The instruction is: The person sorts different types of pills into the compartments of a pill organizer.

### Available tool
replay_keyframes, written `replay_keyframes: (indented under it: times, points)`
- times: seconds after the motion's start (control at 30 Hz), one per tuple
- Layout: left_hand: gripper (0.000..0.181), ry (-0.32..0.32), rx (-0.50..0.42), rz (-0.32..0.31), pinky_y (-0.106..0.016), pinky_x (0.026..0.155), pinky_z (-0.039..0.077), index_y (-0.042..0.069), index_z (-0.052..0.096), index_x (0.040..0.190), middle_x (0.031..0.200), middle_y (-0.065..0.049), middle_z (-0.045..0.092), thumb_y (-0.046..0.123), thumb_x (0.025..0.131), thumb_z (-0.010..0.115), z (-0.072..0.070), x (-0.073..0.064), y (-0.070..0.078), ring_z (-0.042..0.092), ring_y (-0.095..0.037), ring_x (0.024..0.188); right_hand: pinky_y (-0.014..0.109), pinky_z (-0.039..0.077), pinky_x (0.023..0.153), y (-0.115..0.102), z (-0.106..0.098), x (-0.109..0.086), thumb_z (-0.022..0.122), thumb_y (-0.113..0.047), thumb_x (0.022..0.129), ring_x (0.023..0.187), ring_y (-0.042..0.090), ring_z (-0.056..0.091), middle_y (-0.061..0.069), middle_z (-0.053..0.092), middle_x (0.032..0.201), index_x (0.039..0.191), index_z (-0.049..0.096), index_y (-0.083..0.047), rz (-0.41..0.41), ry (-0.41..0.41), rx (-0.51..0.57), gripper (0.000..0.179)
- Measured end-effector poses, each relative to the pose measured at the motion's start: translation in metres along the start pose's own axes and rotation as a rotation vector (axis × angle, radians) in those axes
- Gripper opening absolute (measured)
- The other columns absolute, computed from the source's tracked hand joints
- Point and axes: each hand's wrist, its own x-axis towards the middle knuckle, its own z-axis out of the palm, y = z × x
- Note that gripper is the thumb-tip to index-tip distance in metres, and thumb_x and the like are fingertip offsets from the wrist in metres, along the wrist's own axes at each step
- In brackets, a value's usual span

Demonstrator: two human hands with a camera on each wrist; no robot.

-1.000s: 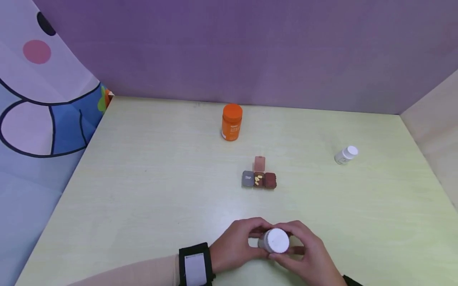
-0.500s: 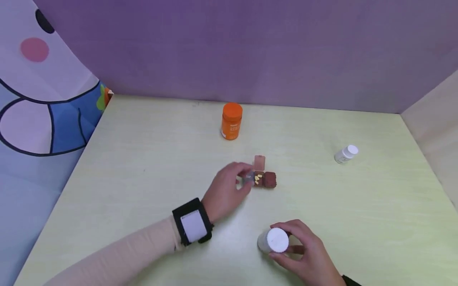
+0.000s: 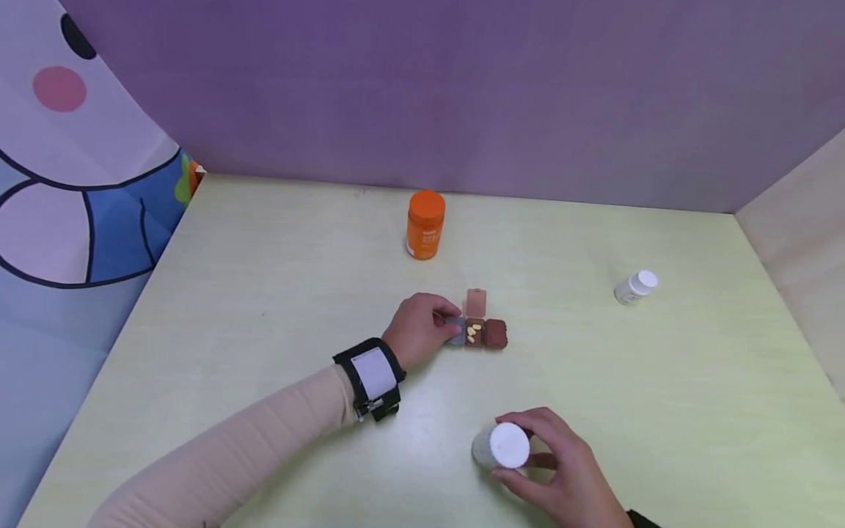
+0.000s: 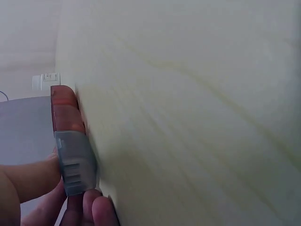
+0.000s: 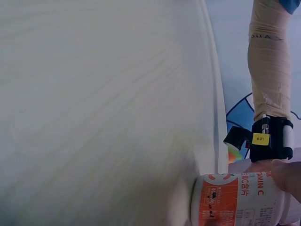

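Observation:
A small pill box (image 3: 496, 334) lies mid-table, with a grey, a brown and a dark red compartment in a row. Its middle lid (image 3: 476, 302) stands open towards the back, and several pale yellow tablets (image 3: 473, 333) show inside. My left hand (image 3: 420, 330) pinches the grey end (image 4: 75, 162), thumb on one side and fingers on the other. Near the front, my right hand (image 3: 561, 469) holds a white vitamin C bottle (image 5: 237, 200) with an orange label, thumb and fingers round its upper part. The bottle's white cap (image 3: 510, 445) is on.
Behind the pill box stands an orange bottle (image 3: 425, 226) with an orange lid. To the right is a small white bottle (image 3: 636, 287). A purple panel (image 3: 462, 95) borders the table at the back, and a cartoon-printed cloth (image 3: 66, 205) hangs at the left.
My left hand has left the vitamin C bottle, moved up and left to the pill box, and taken hold of its grey end. The right hand has stayed on the bottle.

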Motion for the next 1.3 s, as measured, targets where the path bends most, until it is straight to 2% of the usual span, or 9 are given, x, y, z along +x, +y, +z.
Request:
replay_keyframes:
  times: [0.17,0.33,0.47,0.73,0.83,0.93,1.1,1.3]
  points:
    - [0.021,0.002,0.004,-0.016,-0.031,0.082,0.053,0.003,0.076,0.112,0.103,-0.007,0.073,0.005,0.091,0.076,0.0,0.0,0.001,0.062,-0.019,0.088,0.029,0.061,0.069,0.0,-0.004,0.004,0.089,-0.008,0.078,0.095,0.007,0.061,-0.007,0.063,0.11,0.122,0.066,-0.009,-0.04,0.022,-0.078,0.05]
    - [0.02,0.0,0.0,-0.009,-0.031,0.081,0.053,0.003,0.076,0.111,0.103,-0.007,0.073,0.006,0.091,0.076,0.001,0.001,0.0,0.062,-0.019,0.087,0.028,0.061,0.068,0.008,-0.02,0.013,0.089,0.001,0.074,0.096,0.006,0.06,-0.005,0.064,0.11,0.119,0.066,-0.01,-0.022,0.104,-0.19,0.052]
    - [0.019,-0.001,0.007,0.011,-0.03,0.08,0.052,0.003,0.077,0.11,0.103,-0.007,0.073,0.005,0.091,0.076,0.001,0.002,0.0,0.062,-0.019,0.086,0.025,0.06,0.068,0.018,-0.041,0.025,0.088,0.003,0.074,0.096,0.006,0.058,0.004,0.065,0.111,0.119,0.065,-0.005,0.021,0.187,-0.261,0.051]
    - [0.02,0.007,0.007,-0.002,-0.03,0.081,0.053,0.002,0.077,0.11,0.102,-0.008,0.074,0.005,0.091,0.076,0.001,0.003,-0.001,0.063,-0.019,0.086,0.01,0.052,0.067,0.045,-0.098,0.057,0.081,-0.007,0.086,0.098,0.015,0.056,0.021,0.064,0.114,0.124,0.061,0.007,0.128,0.289,-0.423,0.045]
    - [0.019,0.007,0.001,-0.009,-0.03,0.08,0.053,0.003,0.077,0.109,0.1,-0.007,0.074,0.005,0.09,0.077,0.001,0.003,-0.002,0.063,-0.018,0.085,0.01,0.047,0.061,0.058,-0.12,0.066,0.077,-0.012,0.09,0.096,0.023,0.056,0.025,0.064,0.111,0.123,0.06,0.011,0.163,0.34,-0.477,0.043]
    - [0.018,0.008,-0.007,-0.008,-0.029,0.079,0.053,0.002,0.077,0.108,0.099,-0.007,0.074,0.005,0.09,0.077,0.001,0.003,-0.003,0.063,-0.018,0.084,0.015,0.043,0.056,0.069,-0.138,0.071,0.074,-0.017,0.093,0.093,0.03,0.056,0.029,0.064,0.108,0.123,0.059,0.013,0.205,0.37,-0.513,0.046]
    - [0.017,0.005,-0.019,-0.008,-0.029,0.078,0.054,0.001,0.077,0.107,0.099,-0.008,0.073,0.004,0.09,0.077,0.001,0.003,-0.004,0.063,-0.018,0.084,0.018,0.039,0.057,0.081,-0.157,0.073,0.073,-0.021,0.094,0.091,0.032,0.058,0.031,0.065,0.105,0.122,0.058,0.016,0.27,0.413,-0.544,0.048]
    - [0.017,0.012,-0.04,-0.008,-0.029,0.079,0.054,0.001,0.077,0.107,0.1,-0.009,0.074,0.003,0.09,0.077,0.001,0.004,-0.004,0.064,-0.019,0.084,0.017,0.037,0.059,0.088,-0.168,0.076,0.075,-0.016,0.091,0.081,0.023,0.056,0.03,0.065,0.099,0.113,0.062,0.015,0.259,0.468,-0.588,0.04]
